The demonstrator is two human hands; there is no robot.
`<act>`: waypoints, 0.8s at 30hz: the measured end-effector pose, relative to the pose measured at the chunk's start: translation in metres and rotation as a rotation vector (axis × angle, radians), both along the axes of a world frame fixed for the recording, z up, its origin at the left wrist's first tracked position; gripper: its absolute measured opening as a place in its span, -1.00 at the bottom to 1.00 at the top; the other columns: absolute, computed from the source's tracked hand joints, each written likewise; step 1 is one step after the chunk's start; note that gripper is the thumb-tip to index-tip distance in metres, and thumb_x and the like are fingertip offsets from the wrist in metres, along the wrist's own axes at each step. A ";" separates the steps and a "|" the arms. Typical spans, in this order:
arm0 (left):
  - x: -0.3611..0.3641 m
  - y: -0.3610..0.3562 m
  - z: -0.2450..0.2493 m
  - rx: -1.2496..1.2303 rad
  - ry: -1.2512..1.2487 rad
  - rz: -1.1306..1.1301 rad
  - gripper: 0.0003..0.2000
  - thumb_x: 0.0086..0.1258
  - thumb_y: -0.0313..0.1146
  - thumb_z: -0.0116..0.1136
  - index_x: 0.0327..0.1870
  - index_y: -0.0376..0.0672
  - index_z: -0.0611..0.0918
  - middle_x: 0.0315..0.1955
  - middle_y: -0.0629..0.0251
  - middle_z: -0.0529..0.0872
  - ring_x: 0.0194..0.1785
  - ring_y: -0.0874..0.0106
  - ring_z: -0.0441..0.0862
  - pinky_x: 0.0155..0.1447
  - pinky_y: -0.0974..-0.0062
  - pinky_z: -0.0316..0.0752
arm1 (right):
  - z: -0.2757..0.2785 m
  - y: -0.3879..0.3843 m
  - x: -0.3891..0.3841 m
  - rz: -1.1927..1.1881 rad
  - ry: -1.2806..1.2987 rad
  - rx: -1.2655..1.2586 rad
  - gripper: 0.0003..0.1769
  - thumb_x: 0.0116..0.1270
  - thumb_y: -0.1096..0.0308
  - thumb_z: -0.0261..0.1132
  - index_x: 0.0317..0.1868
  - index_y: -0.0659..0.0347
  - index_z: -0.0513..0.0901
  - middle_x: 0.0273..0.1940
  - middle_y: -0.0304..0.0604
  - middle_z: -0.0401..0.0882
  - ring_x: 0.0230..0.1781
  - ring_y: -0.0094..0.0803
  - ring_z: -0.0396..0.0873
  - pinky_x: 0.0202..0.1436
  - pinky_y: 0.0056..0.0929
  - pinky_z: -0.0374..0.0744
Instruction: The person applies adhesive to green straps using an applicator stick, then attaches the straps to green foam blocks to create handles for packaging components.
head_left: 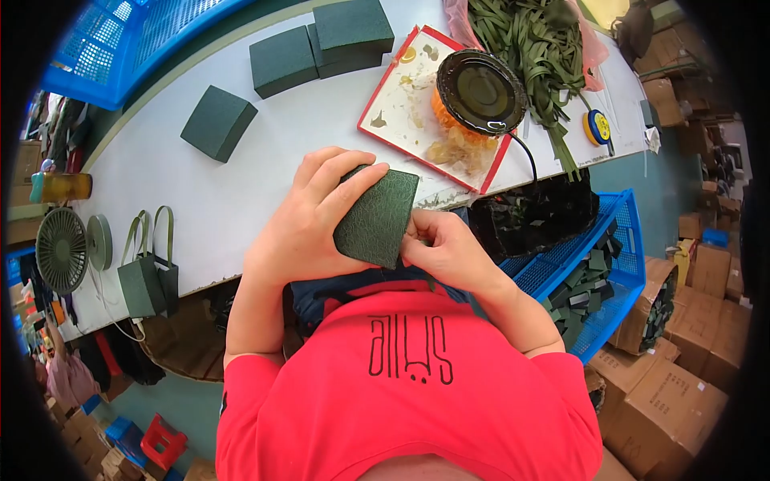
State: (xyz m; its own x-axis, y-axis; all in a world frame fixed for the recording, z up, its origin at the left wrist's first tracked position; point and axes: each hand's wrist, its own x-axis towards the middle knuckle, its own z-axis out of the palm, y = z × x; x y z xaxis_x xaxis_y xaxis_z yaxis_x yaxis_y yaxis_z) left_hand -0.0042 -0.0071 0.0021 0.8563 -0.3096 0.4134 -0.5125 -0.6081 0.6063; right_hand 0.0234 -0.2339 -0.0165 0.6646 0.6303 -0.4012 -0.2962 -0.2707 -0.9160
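My left hand [309, 212] is wrapped round a dark green box [381, 215] with a leathery grain, held tilted over the table's near edge. At the box's right edge my right hand [441, 244] is closed, thumb and fingers pinched together. What lies between those fingertips, if anything, is hidden. Further back on the table sit a single green box [218, 123] and several more green boxes [283, 62] set close together. Two small green bags with strap handles [143, 282] stand at the left.
A round dark-topped glue pot [481, 92] sits on a stained red-rimmed tray [389, 100], its cable hanging over the edge. Green straps [529, 56] lie beyond, near a tape measure [596, 127]. A blue crate [630, 240] of green pieces is at the right, a fan [61, 250] at the left.
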 end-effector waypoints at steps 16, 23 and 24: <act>0.001 -0.005 -0.003 -0.061 -0.052 0.114 -0.06 -0.30 -0.32 0.64 0.31 -0.25 0.49 0.25 0.08 0.50 0.29 -0.01 0.42 0.35 0.08 0.40 | 0.001 -0.016 -0.017 -0.041 0.392 0.168 -0.61 0.62 0.10 0.15 -0.06 0.32 0.64 -0.45 -0.21 0.67 -0.56 -0.54 0.56 -0.42 -0.60 0.49; -0.008 0.001 -0.007 0.009 -0.008 0.160 0.01 -0.32 -0.24 0.67 0.35 -0.26 0.46 0.29 0.01 0.48 0.36 -0.01 0.40 0.41 0.12 0.35 | -0.017 -0.030 -0.009 -0.768 0.428 0.700 -0.67 0.61 0.25 0.19 0.19 0.31 0.58 0.04 -0.04 0.72 -0.43 -0.62 0.59 -0.39 -0.64 0.56; -0.009 0.004 -0.009 0.013 -0.003 0.169 0.01 -0.32 -0.24 0.67 0.36 -0.26 0.46 0.29 0.01 0.47 0.36 0.00 0.40 0.41 0.12 0.35 | -0.015 -0.034 -0.004 -0.833 0.419 0.713 -0.66 0.61 0.25 0.19 0.19 0.31 0.59 0.03 -0.04 0.73 -0.43 -0.62 0.59 -0.38 -0.64 0.57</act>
State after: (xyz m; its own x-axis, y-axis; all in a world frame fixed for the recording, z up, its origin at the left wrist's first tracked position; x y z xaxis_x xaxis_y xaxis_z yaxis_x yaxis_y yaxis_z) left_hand -0.0129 -0.0034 -0.0067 0.8952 -0.1669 0.4132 -0.4045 -0.6932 0.5966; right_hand 0.0196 -0.2678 -0.0312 0.8776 0.2337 -0.4186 -0.4543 0.6840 -0.5707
